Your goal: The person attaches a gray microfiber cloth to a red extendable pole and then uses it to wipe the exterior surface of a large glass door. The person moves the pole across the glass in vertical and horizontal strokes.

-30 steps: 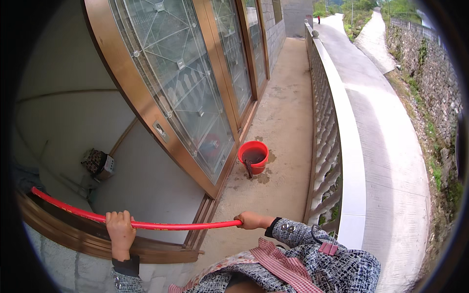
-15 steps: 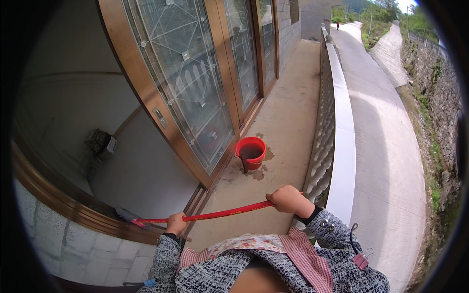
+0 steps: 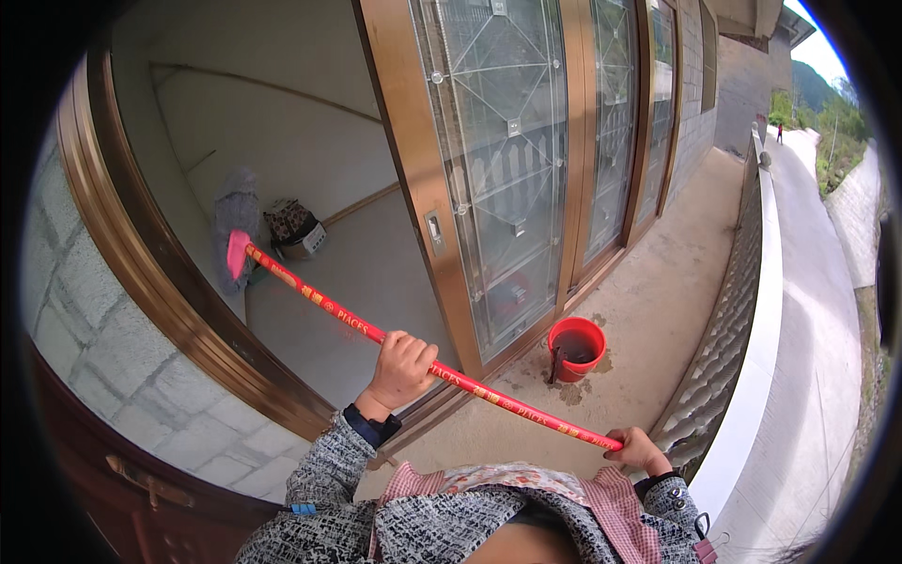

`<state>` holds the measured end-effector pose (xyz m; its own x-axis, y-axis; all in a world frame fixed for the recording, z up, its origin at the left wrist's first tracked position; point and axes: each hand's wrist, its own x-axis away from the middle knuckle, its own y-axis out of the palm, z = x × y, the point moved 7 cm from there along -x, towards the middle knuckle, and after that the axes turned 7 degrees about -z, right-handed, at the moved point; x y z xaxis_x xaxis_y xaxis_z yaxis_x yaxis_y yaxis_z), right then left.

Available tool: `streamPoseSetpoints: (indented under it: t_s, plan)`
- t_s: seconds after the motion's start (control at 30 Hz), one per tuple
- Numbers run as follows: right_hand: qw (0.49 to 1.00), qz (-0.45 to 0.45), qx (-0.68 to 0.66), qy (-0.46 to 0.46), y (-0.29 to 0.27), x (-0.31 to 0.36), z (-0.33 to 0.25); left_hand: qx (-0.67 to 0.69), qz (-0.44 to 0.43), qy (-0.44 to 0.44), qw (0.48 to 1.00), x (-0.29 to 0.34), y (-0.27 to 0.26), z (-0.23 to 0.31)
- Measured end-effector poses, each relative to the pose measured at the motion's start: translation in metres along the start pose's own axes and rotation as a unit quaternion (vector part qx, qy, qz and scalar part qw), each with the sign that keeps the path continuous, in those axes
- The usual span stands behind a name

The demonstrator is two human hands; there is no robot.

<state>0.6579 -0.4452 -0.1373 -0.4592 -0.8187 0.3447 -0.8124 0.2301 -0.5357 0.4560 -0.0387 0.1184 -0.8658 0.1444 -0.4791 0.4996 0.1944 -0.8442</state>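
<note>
Both hands hold a mop by its red patterned handle (image 3: 324, 303), which slants from upper left to lower right. My left hand (image 3: 399, 371) is wrapped round the middle of the handle. At its lower right end my right hand (image 3: 641, 451) grips it. A pink joint (image 3: 239, 252) links the handle to the grey mop head (image 3: 233, 205), raised in the doorway and smeared by motion. Whether the head touches the frame or wall, I cannot tell. Ahead on the walkway stands a red bucket (image 3: 573, 373) of dark water, apart from both hands, with wet patches around it.
A brown-framed sliding glass door (image 3: 512, 179) borders the walkway. Right of it runs a balustrade with a white top (image 3: 742, 404), beyond which lies a road. A patterned bag (image 3: 289, 222) sits inside the room. Left are a block wall (image 3: 85, 291) and a dark red door (image 3: 202, 517).
The mop head has swung up from low at the door frame into the doorway. My left hand rose; my right hand moved lower and right. The view turned left.
</note>
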Motion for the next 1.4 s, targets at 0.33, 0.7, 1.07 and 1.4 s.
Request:
streamPoseSetpoints:
  t_s: [0.33, 0.7, 1.07, 1.4]
  plan:
    - [0.954, 0.060, -0.217, -0.199, 0.003, -0.188, -0.151, -0.257, 0.241, 0.173, 0.920, -0.239, -0.163, -0.110]
    - [0.925, 0.082, -0.226, -0.294, -0.147, -0.218, -0.210, -0.315, 0.091, 0.165, 0.930, -0.440, -0.132, -0.159]
    - [0.973, 0.002, -0.186, -0.138, -0.099, -0.282, 0.047, -0.120, -0.005, 0.110, 0.987, -0.348, 0.139, -0.080]
    - [0.964, -0.233, -0.083, 0.102, 0.024, -0.193, 0.341, -0.003, -0.261, 0.035, 0.965, -0.213, 0.355, 0.097]
